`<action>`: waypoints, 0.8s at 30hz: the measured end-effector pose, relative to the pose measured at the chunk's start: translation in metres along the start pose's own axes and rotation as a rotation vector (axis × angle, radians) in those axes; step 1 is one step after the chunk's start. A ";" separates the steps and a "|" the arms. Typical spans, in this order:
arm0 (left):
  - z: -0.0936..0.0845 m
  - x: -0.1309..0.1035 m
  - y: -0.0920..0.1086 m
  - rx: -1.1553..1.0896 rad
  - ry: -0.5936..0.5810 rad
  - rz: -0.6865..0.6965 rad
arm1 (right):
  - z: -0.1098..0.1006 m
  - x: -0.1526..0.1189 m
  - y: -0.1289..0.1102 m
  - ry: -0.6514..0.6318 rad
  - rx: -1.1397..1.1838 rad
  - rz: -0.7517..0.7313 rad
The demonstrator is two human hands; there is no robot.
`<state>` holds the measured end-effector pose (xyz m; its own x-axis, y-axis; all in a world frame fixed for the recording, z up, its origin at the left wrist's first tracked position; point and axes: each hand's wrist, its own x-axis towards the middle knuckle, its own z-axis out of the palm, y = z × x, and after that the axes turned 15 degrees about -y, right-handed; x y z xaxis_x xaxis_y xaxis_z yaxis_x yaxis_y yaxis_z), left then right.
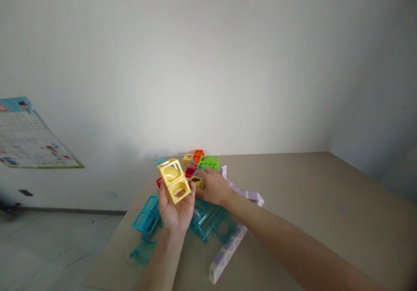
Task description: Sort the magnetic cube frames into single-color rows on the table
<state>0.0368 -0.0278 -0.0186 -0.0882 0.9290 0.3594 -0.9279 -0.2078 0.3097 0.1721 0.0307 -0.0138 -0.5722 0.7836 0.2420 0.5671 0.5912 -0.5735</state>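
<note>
My left hand (pixel 177 208) holds up a yellow plastic block (pixel 174 180), an open frame of two joined cubes with round openings, tilted above the pile. My right hand (pixel 213 186) reaches in beside it, with fingers curled about a smaller-looking yellow cube block (pixel 197 181). Part of that block is hidden by the fingers. Just behind the right fingers lie a green block (pixel 210 162), an orange block (pixel 197 155) and a red piece (pixel 190 172). Clear teal plastic parts (pixel 211 221) lie under my right wrist.
A blue open-frame block (pixel 147 215) and a teal clear piece (pixel 143 252) lie on the table's left side. A purple-and-white patterned strip frame (pixel 228 252) surrounds the parts on the right. A white wall (pixel 228 87) rises behind the table (pixel 309 204); a poster (pixel 32 134) hangs left.
</note>
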 end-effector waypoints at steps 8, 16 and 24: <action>-0.010 0.013 0.016 0.046 0.201 0.021 | 0.009 0.011 0.008 0.014 -0.046 0.114; -0.006 0.011 0.013 0.057 0.111 -0.108 | 0.013 -0.007 0.020 0.158 0.063 0.179; -0.006 0.013 0.011 0.186 0.176 -0.069 | 0.016 -0.011 0.023 0.176 0.286 0.165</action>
<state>0.0234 -0.0163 -0.0154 -0.1040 0.9786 0.1778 -0.8528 -0.1798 0.4904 0.1817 0.0324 -0.0420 -0.3623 0.8992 0.2452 0.4406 0.3971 -0.8051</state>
